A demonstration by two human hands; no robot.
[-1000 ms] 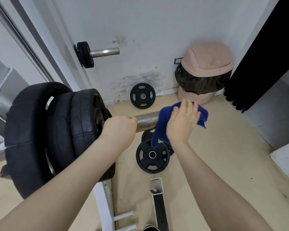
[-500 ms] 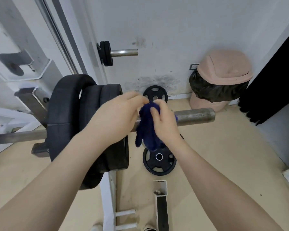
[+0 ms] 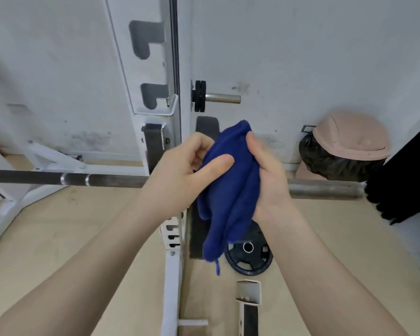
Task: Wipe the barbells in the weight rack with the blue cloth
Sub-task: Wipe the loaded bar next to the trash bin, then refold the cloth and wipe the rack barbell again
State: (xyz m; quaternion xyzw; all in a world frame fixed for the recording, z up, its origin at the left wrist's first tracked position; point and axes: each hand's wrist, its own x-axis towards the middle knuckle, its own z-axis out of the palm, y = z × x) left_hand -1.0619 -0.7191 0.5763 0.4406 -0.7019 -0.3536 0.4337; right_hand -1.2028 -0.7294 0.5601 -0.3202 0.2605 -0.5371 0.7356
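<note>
The blue cloth [image 3: 230, 187] is bunched between both hands in front of the barbell [image 3: 325, 189], which lies level across the white weight rack [image 3: 172, 241]. The left hand [image 3: 180, 175] holds the cloth with the thumb laid over its front face and the fingers curled behind; the right hand [image 3: 269, 178] closes round the opposite edge, so each hand has a firm hold and neither is free. Judged from this two-handed hold, the cloth is being gathered or refolded to present a thicker, cleaner pad for the next pass. The lower end of the cloth hangs loose below the hands, clear of the bar. The cloth appears lifted off the metal, though the hands hide that stretch of the bar. The bar's sleeve runs out bare to the right; its thinner shaft runs to the left. A weight plate [image 3: 250, 253] lies on the floor below, and a lidded bin [image 3: 349, 137] stands near the wall.
</note>
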